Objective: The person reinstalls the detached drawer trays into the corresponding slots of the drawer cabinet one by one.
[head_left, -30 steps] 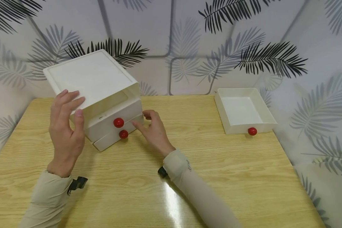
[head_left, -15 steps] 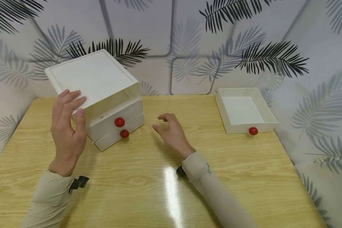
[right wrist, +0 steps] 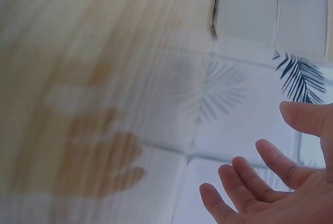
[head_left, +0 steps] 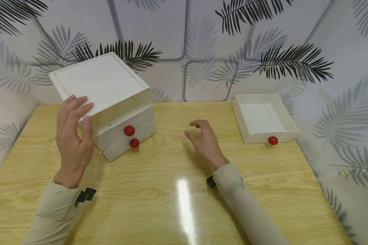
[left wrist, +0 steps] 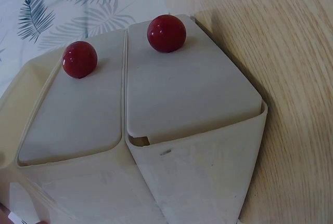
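Note:
A white cabinet (head_left: 101, 80) stands at the left of the table, its top compartment open at the front without a drawer in it. Two closed drawers sit below that, each with a red knob: the upper knob (head_left: 129, 130) and the lower knob (head_left: 134, 143). My left hand (head_left: 75, 144) rests on the cabinet's front left top corner, fingers extended over the top and thumb by the front edge. My right hand (head_left: 206, 141) hovers over the table between the cabinet and a loose drawer (head_left: 248, 137), holding nothing. In the right wrist view its fingers (right wrist: 281, 164) are loosely spread.
The loose drawer lies at the back right, hollow side up, its red knob (head_left: 273, 140) facing the front. A wood-grain table (head_left: 159, 204) bears everything. Behind it rises a leaf-patterned backdrop (head_left: 208, 44).
My right hand has left the right side of the cabinet's drawers and moved rightward toward the loose drawer. The left hand and the cabinet have stayed in place.

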Motion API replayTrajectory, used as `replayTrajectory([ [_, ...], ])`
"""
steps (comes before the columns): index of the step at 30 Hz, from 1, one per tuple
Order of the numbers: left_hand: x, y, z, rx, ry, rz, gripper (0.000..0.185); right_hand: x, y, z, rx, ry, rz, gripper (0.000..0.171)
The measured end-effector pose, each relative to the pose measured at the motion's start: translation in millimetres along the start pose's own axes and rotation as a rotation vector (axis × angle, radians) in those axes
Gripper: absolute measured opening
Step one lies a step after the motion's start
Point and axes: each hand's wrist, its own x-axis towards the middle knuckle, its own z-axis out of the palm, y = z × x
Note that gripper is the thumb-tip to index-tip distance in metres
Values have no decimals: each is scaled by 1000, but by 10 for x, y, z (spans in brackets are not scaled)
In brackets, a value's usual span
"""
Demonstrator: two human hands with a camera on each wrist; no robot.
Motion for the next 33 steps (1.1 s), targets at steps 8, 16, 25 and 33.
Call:
replayTrajectory([
  [8,-1,-6,8,1,3,0,42,-44,97,-176,-32,84,15,44],
  [16,7,4,9,2,4,-2,40,-96,220,-354,-111,200,-7,43],
  [25,14,-8,3,1,5,-2,40,-145,323,-539,-224,337,-16,46],
  [33,2,-18,0,9,0,-1,41,-174,487,-758,-309,400,49,48],
])
